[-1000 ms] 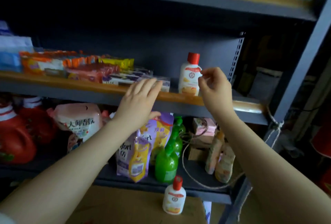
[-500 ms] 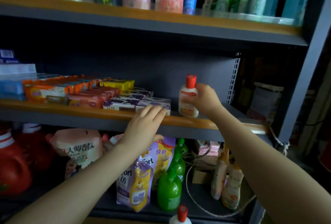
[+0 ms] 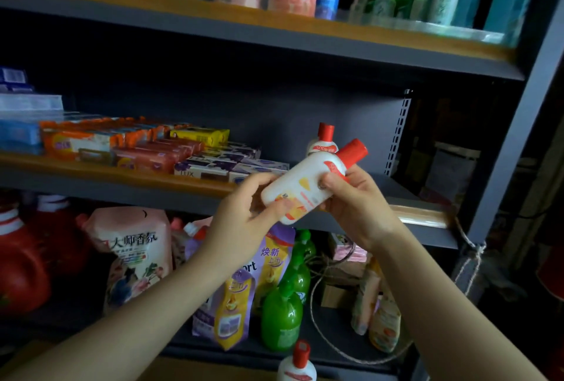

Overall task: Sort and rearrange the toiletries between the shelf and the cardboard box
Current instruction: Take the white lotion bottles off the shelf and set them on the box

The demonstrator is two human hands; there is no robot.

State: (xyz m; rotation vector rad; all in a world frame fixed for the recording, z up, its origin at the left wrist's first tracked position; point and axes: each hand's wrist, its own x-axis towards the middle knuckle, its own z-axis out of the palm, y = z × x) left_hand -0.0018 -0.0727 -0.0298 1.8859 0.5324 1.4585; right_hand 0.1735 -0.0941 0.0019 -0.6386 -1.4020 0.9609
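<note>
Both hands hold the tilted bottle [image 3: 300, 190] before the middle shelf [image 3: 122, 174]: left hand [image 3: 244, 222] pinches its base, right hand [image 3: 351, 197] curls around its neck. It seems light, stiff, smooth; grip the body.

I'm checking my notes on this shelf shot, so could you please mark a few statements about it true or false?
1. Both hands hold the tilted white bottle. True: left hand at its base, right hand near its red cap.
2. A second red-capped bottle stands on the middle shelf. True.
3. The held bottle stands upright. False: it leans, cap up and right.
4. The green bottles sit on the top shelf. False: they are on the lower shelf.
</note>
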